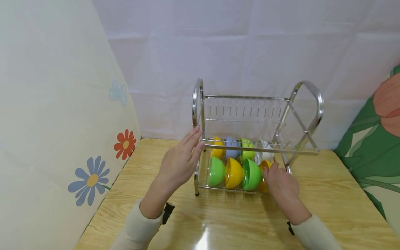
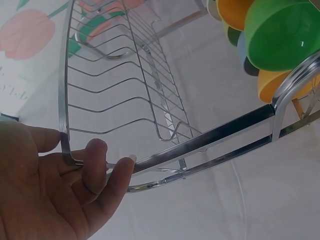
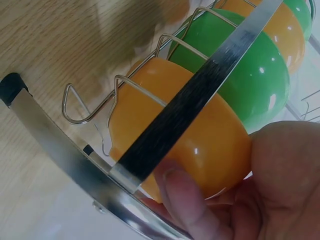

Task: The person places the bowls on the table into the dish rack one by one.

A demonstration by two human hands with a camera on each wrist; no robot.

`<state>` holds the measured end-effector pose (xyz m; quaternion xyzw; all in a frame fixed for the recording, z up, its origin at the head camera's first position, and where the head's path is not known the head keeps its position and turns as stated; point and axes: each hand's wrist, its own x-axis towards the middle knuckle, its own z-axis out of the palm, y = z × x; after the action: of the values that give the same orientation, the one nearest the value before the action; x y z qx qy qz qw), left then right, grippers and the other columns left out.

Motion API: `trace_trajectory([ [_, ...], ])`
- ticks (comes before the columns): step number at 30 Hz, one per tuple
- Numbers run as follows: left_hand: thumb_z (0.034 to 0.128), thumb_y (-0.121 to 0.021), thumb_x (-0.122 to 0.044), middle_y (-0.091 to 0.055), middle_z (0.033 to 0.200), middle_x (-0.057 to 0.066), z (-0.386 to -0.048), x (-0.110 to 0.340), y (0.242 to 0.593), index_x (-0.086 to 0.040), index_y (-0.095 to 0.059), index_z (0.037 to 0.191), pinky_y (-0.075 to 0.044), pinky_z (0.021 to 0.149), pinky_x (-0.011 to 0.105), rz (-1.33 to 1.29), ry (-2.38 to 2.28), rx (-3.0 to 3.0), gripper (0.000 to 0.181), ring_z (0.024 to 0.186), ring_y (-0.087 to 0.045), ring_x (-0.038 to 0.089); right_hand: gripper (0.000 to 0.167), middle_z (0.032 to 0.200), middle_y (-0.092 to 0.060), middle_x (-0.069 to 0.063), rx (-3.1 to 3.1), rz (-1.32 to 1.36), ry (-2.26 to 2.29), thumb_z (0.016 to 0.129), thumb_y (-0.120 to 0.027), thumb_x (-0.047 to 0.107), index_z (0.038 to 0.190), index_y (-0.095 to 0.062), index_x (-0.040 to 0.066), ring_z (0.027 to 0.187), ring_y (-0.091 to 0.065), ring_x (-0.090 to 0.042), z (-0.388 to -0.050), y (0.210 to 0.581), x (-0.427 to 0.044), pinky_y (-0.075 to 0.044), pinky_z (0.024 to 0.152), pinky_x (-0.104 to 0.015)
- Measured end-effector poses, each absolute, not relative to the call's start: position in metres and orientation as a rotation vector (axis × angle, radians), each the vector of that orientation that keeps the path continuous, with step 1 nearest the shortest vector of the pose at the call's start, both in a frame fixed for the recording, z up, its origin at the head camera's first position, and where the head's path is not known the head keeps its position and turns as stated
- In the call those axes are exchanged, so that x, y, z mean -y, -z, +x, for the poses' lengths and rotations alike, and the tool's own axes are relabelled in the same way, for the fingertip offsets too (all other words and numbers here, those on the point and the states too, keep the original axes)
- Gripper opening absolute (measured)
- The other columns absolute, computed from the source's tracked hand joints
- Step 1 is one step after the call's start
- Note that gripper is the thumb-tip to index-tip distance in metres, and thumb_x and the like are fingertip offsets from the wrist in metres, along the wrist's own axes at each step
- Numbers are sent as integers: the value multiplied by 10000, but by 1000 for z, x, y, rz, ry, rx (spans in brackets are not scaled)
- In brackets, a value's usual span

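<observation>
A two-tier chrome dish rack (image 1: 243, 150) stands on the wooden table. My left hand (image 1: 180, 158) grips its upper shelf at the front left corner; in the left wrist view the thumb and curled fingers (image 2: 95, 165) are round the metal rail. My right hand (image 1: 282, 182) holds the yellow-orange bowl (image 3: 170, 125) at the right end of the lower tier's front row. That bowl lies on its side behind a flat metal bar, against a green bowl (image 3: 250, 75). Further left in the row are a yellow bowl (image 1: 234, 172) and another green bowl (image 1: 216, 171).
Behind the front row stand a yellow bowl (image 1: 218, 147), a blue-grey bowl (image 1: 232, 147), a lime bowl (image 1: 247, 149) and a white bowl (image 1: 264, 151). The rack's curved right frame (image 1: 318, 104) rises beside the right hand. A white cloth (image 1: 175, 62) hangs behind the table.
</observation>
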<state>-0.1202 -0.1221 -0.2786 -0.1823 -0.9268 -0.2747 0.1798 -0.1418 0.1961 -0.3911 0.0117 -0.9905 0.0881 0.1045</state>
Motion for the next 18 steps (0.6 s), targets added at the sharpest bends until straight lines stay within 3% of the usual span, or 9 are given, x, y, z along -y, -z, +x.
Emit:
trace_trajectory([
  [4, 1102, -365, -402, -321, 1629, -84, -120, 121, 280, -177, -423, 1548, -546, 662, 303, -503, 755, 2628, 502, 1069, -690, 308, 416, 599, -500, -207, 2935, 51, -285, 1070, -407, 235, 977, -482, -163, 461, -506, -340, -142, 391, -198, -440, 371, -438],
  [6, 1102, -365, -403, -321, 1630, -79, -120, 121, 281, -178, -419, 1549, -524, 621, 281, -501, 752, 2630, 503, 901, -706, 272, 412, 592, -499, -196, 2949, 65, -295, 1076, -396, 232, 978, -474, -160, 459, -505, -329, -142, 391, -199, -444, 369, -425],
  [9, 1103, -360, -403, -334, 1631, -58, -120, 121, 282, -176, -417, 1550, -478, 555, 254, -500, 746, 2631, 505, 628, -591, 181, 421, 595, -507, -191, 2963, 82, -321, 1084, -386, 236, 1014, -469, -172, 464, -512, -327, -141, 390, -200, -456, 373, -420],
  [11, 1104, -351, -409, -342, 1631, -45, -120, 121, 282, -175, -416, 1551, -449, 522, 244, -498, 738, 2636, 509, 538, -480, 133, 423, 618, -527, -199, 2982, 80, -347, 1084, -395, 243, 1058, -458, -174, 481, -527, -335, -140, 389, -201, -467, 392, -432],
  [18, 1107, -317, -430, -338, 1630, -42, -119, 120, 283, -160, -411, 1552, -416, 480, 220, -498, 689, 2632, 529, 489, -390, 100, 552, 693, -567, -233, 3039, 38, -421, 1064, -456, 270, 1316, -341, -208, 553, -555, -343, -130, 385, -199, -480, 443, -442],
])
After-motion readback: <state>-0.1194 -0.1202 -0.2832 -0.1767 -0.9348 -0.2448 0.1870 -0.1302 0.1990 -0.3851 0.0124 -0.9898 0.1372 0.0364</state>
